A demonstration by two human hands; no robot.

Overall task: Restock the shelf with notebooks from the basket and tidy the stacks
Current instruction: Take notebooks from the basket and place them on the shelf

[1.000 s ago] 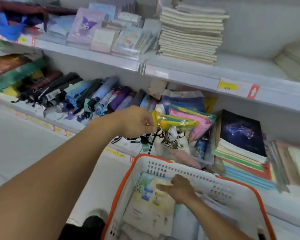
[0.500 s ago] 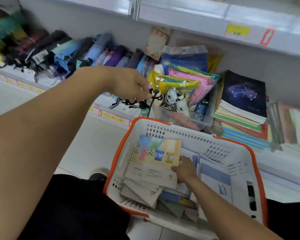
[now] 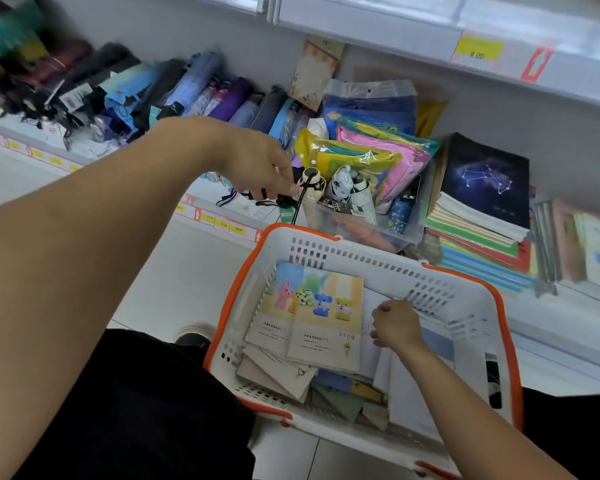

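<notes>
Shelf (image 3: 201, 220): white, running across the view, with yellow price tags along its front edge.
Basket (image 3: 388, 268): white with an orange rim, sitting low in front of the shelf, between the person's knees.
Umbrellas (image 3: 174, 95): a row of folded ones lying on the shelf at the left, blurred at the far end.
Shelf stack (image 3: 482, 206): notebooks piled on the shelf at the right, a dark starry cover on top, coloured covers below.
Notebooks (image 3: 323, 317): loose inside the basket, overlapping; the top one shows cartoon animals on a pale cover.
Left hand (image 3: 260, 168): reaching to the shelf edge, fingers curled around a black cord (image 3: 300, 199) near a small white umbrella (image 3: 312, 192).
Right hand (image 3: 394, 323): inside the basket, fingers bent, resting on the papers just beside the cartoon cover; whether it grips one, I cannot tell.
</notes>
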